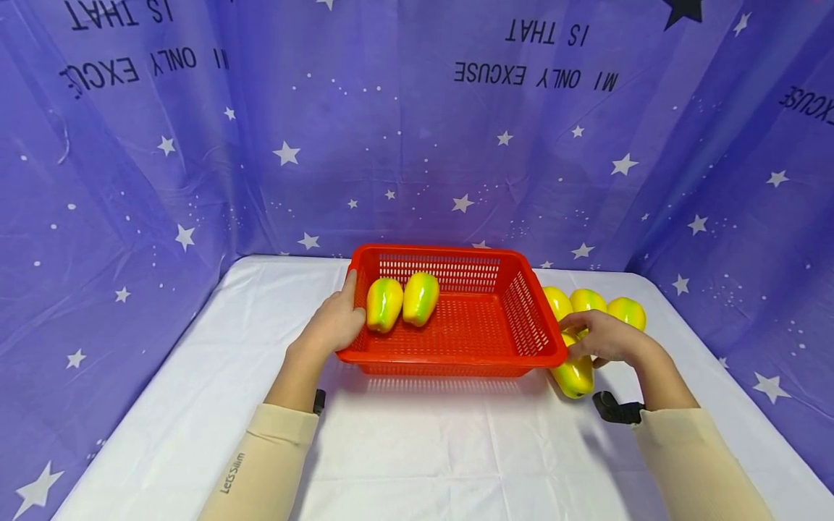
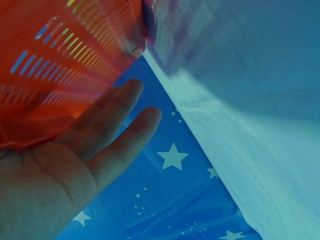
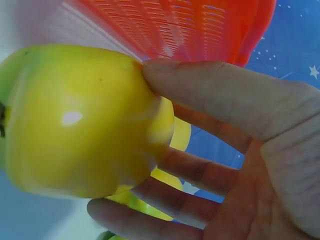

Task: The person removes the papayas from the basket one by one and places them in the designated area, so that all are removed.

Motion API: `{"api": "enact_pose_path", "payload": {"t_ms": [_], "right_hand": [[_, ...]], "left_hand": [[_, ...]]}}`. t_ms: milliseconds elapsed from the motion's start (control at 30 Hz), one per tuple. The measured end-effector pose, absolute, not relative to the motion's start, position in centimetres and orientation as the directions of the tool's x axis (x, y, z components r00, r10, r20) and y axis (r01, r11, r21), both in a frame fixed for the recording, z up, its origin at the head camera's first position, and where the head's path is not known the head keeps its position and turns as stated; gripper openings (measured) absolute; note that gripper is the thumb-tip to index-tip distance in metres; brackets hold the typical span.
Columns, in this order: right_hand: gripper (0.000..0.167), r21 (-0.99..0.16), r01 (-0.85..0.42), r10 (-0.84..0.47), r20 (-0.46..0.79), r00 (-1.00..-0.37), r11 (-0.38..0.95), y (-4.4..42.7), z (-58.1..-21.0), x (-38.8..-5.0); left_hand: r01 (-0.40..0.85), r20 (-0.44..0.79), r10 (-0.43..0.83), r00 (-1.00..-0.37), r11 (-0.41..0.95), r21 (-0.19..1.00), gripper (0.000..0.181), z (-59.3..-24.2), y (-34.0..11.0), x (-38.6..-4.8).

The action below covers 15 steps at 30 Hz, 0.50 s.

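A red basket (image 1: pixel 449 362) holds two yellow-green fruits (image 1: pixel 384 305) in its left part. My left hand (image 1: pixel 331 322) grips the basket's left rim, thumb on the rim side; in the left wrist view the left hand (image 2: pixel 65 165) has its other fingers extended along the basket's outer wall (image 2: pixel 60 65). At the basket's right end, my right hand (image 1: pixel 606 338) holds a yellow fruit (image 1: pixel 575 375). Seen from the right wrist, the thumb and fingers of the right hand (image 3: pixel 240 150) lie round that fruit (image 3: pixel 85 120).
Several more yellow fruits (image 1: pixel 627 312) lie behind and beside the right hand, right of the basket. A white cloth (image 1: pixel 417 449) covers the table. Purple star-printed curtains (image 1: pixel 417 145) stand behind and at both sides.
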State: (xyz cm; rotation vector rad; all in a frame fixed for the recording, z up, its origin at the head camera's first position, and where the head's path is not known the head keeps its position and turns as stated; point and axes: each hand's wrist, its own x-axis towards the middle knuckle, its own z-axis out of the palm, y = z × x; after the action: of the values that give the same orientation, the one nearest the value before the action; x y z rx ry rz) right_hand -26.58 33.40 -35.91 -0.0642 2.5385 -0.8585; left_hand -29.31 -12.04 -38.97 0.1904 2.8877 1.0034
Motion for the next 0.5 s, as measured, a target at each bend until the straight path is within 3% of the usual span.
{"api": "enact_pose_path", "payload": {"t_ms": [500], "right_hand": [[0.063, -0.558, 0.053, -0.195, -0.375, -0.906, 0.828, 33.88, -35.14, -26.59]], "left_hand": [[0.079, -0.048, 0.142, -0.989, 0.768, 0.636, 0.079, -38.78, -11.98, -29.16]]}}
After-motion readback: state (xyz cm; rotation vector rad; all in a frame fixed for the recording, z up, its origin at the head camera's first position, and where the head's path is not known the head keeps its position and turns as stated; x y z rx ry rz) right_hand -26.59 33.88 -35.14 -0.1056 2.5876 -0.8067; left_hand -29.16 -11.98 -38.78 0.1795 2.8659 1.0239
